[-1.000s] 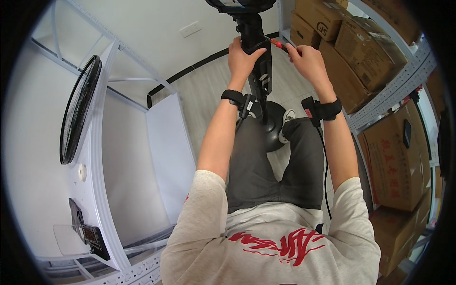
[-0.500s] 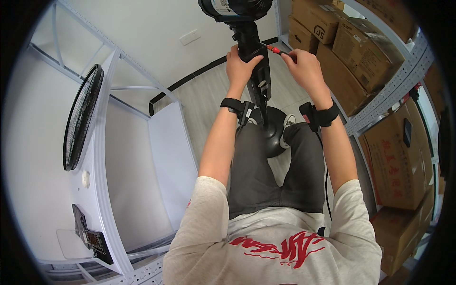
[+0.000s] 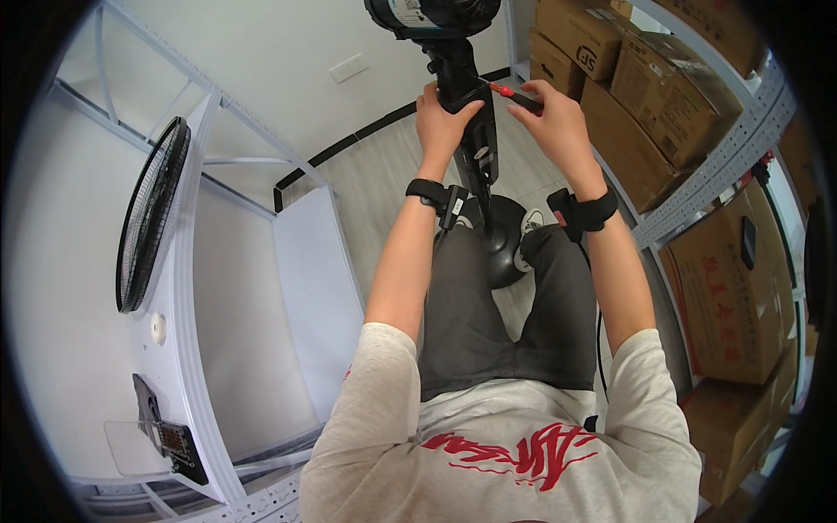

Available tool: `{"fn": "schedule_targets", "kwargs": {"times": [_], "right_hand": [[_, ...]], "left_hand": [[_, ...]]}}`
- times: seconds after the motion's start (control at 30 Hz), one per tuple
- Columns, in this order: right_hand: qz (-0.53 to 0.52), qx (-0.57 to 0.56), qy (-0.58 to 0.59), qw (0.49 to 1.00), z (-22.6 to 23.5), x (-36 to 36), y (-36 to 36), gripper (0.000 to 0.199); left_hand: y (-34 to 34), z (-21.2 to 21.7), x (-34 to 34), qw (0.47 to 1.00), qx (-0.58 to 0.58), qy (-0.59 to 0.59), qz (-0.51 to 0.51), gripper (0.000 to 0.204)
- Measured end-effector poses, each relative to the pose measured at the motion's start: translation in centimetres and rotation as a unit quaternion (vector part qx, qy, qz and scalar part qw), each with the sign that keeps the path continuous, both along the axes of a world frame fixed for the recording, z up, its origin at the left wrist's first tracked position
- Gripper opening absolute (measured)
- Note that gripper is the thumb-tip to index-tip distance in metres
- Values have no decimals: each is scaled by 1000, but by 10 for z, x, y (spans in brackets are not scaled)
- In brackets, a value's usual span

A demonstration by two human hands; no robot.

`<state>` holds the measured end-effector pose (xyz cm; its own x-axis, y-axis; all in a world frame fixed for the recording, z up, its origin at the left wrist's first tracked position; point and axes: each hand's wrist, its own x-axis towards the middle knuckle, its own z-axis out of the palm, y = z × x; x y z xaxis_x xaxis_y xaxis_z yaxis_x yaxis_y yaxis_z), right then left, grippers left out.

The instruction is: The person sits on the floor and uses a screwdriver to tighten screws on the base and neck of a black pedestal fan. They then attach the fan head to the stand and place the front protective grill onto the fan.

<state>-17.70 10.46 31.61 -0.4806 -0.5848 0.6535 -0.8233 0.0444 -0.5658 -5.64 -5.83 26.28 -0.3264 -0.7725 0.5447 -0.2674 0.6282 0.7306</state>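
Note:
A black standing fan stands on the floor in front of me, its round base [image 3: 504, 248] between my feet and its pole [image 3: 479, 148] rising to the motor head [image 3: 427, 13] at the top of the view. My left hand [image 3: 443, 118] grips the upper pole just under the head. My right hand [image 3: 554, 113] holds a screwdriver with a red and black handle [image 3: 514, 94], its tip pointing at the pole near my left hand. Both wrists wear black bands.
A white metal shelf frame [image 3: 218, 288] runs down the left, with a black fan grille [image 3: 148, 213] lying on its top and a small black part [image 3: 170, 436] lower down. Grey racks with brown cardboard boxes [image 3: 724, 288] line the right side.
The fan head and both hands sit higher and larger in view now. The hands stay on the pole and screwdriver, with the tool still at the pole.

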Motion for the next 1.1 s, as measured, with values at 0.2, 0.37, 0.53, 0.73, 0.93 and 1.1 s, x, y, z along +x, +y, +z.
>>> {"fn": "schedule_targets", "kwargs": {"times": [0.2,0.37,0.53,0.73,0.93,1.1], "right_hand": [[40,72,-117,990,5,-2,-3,31],[51,112,-199,972,12,-4,-3,29],[-53,22,103,993,3,7,-1,29],[15,107,-128,986,14,4,-4,32],[29,106,-185,977,13,-2,-7,35],[-48,40,50,997,-3,5,-6,38]], "left_hand": [[3,1,1,994,63,65,-63,73],[4,3,2,993,78,64,-68,74],[6,3,1,993,73,61,-65,74],[3,2,1,994,75,53,-59,75],[0,-2,0,992,79,63,-70,74],[1,-2,1,994,69,61,-65,74]]}}
